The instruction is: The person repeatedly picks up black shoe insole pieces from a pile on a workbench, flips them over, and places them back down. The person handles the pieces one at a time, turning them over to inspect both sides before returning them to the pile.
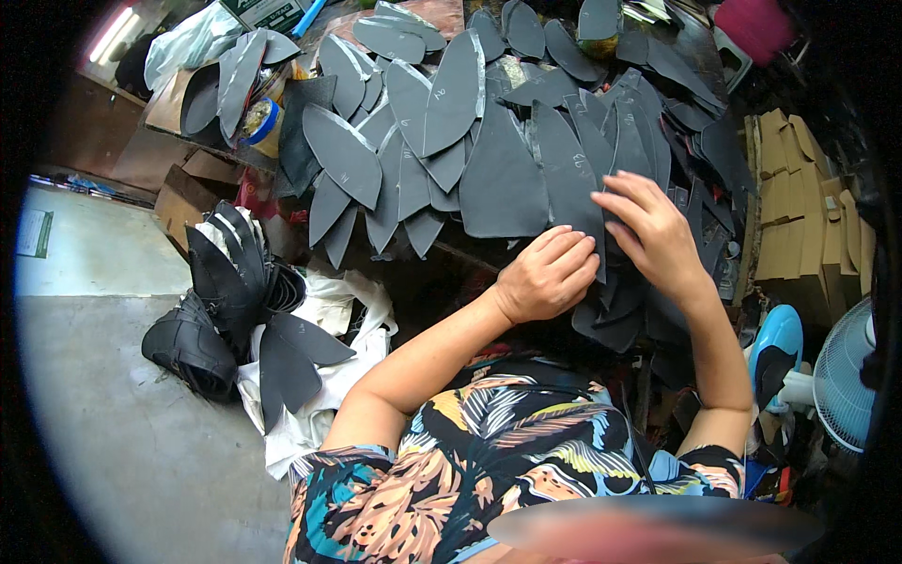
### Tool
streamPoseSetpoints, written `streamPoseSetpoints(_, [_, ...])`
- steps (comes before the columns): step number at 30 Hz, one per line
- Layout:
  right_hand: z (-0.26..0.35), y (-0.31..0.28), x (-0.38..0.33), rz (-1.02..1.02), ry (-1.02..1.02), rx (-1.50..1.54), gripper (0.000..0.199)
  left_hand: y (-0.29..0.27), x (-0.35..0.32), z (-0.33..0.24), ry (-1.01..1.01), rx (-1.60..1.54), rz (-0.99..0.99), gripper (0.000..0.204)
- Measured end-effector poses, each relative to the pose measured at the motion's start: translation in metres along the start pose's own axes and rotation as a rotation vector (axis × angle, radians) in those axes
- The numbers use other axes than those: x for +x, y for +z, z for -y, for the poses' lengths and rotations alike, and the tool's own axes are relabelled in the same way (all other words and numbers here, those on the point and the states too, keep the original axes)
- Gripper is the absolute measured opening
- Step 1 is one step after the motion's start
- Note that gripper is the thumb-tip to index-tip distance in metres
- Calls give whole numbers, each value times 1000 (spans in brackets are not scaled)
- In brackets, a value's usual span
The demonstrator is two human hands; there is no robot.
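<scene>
Many dark grey, leaf-shaped cut pieces, some with pale edges and handwritten white marks, overlap on the worktable. My left hand (556, 273) is closed at the near edge of the table, its curled fingers against the lower part of a long grey piece (567, 169); its fingertips are hidden. To the left of that piece lies a broad grey piece (505, 179). My right hand (653, 230) hovers at the long piece's right side, fingers bent and apart, with nothing visible between them. More dark pieces (611, 329) hang below my hands.
On the left, black stitched parts (193, 348) are heaped beside white cloth (362, 291). A blue-rimmed tub (263, 122) stands at the table's back left. Folded cardboard (794, 207) is stacked at right, above a white fan (846, 376) and a blue shoe form (778, 343).
</scene>
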State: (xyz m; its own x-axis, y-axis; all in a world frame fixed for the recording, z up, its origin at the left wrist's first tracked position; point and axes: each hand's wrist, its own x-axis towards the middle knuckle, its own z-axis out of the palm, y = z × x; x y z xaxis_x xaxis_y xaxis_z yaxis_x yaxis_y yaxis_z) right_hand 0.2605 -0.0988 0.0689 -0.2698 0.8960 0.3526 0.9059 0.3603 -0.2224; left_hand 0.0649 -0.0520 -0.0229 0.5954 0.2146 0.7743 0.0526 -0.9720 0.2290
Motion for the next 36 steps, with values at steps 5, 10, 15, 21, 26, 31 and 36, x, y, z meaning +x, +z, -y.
streamPoseSetpoints(5, [12,-16,-43,-42,222,40,35,3,0,5,9,7,-2,31])
streamPoseSetpoints(10, [17,-13,-74,-90,345,59,33,-3,2,5,31,-61,-31,35])
streamPoseSetpoints(15, [17,-11,-94,-151,465,64,33,-35,2,-9,48,1,-6,39])
streamPoseSetpoints(21, [14,-6,-105,-192,518,127,32,-80,3,14,-421,262,104,61])
streamPoseSetpoints(26, [18,-6,-108,-238,527,146,31,-85,2,30,-434,267,203,61])
streamPoseSetpoints(31, [21,-6,-113,-248,564,160,31,-83,5,31,-484,129,121,36])
streamPoseSetpoints(36, [21,-8,-118,-281,552,161,30,-90,13,32,-515,193,43,41])
